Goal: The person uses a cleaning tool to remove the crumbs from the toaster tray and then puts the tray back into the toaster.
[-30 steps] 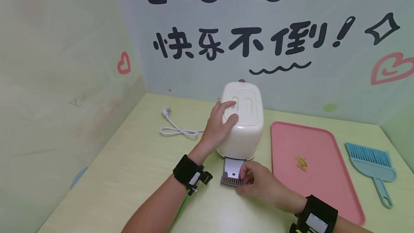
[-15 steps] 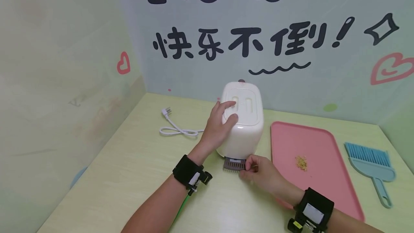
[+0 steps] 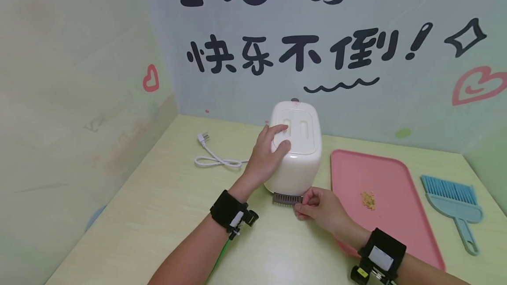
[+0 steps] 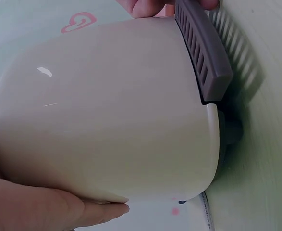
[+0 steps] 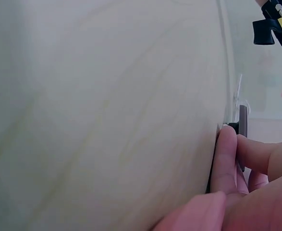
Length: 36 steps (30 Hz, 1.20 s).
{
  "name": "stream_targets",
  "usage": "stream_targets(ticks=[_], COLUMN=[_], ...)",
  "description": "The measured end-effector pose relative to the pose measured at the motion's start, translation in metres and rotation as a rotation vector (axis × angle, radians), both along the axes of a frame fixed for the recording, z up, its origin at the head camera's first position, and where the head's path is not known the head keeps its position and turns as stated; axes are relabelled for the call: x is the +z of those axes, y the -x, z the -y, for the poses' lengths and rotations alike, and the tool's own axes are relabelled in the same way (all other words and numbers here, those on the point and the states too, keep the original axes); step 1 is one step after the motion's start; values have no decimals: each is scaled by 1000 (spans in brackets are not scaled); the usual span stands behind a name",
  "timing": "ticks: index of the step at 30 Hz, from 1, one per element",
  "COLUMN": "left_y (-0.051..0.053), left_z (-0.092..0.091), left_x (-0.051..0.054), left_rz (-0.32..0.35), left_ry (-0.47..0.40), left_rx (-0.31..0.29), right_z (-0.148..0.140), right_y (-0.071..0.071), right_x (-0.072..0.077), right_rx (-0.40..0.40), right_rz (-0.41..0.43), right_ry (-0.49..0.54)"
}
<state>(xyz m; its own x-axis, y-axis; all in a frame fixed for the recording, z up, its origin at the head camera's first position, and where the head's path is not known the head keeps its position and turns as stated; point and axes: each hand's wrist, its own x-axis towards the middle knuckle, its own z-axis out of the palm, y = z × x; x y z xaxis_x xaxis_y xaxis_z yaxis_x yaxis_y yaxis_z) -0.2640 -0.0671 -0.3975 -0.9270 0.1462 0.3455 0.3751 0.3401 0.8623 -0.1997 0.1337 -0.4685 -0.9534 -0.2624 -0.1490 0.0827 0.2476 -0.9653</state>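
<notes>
A cream-white toaster (image 3: pixel 295 166) stands on the table with a lid on its top. My left hand (image 3: pixel 266 151) holds its upper left side, with the thumb and one finger lying over the lid; fingers (image 4: pixel 100 211) also show along the wall in the left wrist view. At the base sits the crumb tray, of which only the brown ribbed handle (image 3: pixel 286 199) shows, close against the toaster. With thumb and fingers my right hand (image 3: pixel 326 210) pinches this handle's right end. The right wrist view gives the handle (image 5: pixel 243 125) edge-on beside the fingertips.
A pink tray (image 3: pixel 348 157) lies at the right, bearing a small heap of yellowish crumbs (image 3: pixel 368 200). Farther right is a blue brush (image 3: pixel 455 206). The white power cord (image 3: pixel 218 160) lies coiled left of the toaster. A lettered wall (image 3: pixel 245 96) stands behind.
The crumb tray has slid into the toaster's base; its silver plate showed before, and now only the handle does. My right hand has moved forward with it. The left hand stays in place.
</notes>
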Motion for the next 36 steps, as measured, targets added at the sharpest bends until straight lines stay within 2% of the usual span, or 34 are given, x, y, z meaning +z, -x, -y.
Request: stream_targets(ticks=[5,9,11,13,16,18,20,23,28,33,36], left_y=[2,2,1,-1,-5,-9,-12,-17,-20,-24,-25], left_z=[8,22,30,37,43,45,46,47,41,35,34], left_x=[0,-2,-4,-7,-13,-16,-20,-26,-34,-40,-43], left_rz=[43,137,177,197,195,208,218,225,211,217,207], left_ry=[14,3,30,92,187,241,270,290,303,324,313], left_rx=[-59,-124,-157,-183,-217,-209,-198,-183,-197,-157,-153], right_z=[-2,-7,-11,-15,-21,-22,-23,-21,-20,-16,-10], right_y=[-1,-6,-8,-9,-10,-10,-8,-4,4,9,11], right_x=[1,6,10,16,25,29,33,37,40,34,29], right_rx=[16,59,79,85,64,39,26,30,46,45,29], right_rz=[7,17,6,-38,-160,-240,-298,-323,-338,-346,-354], right_ry=[8,-18,-67,-160,-332,-417,-449,-409,-330,-277,-256])
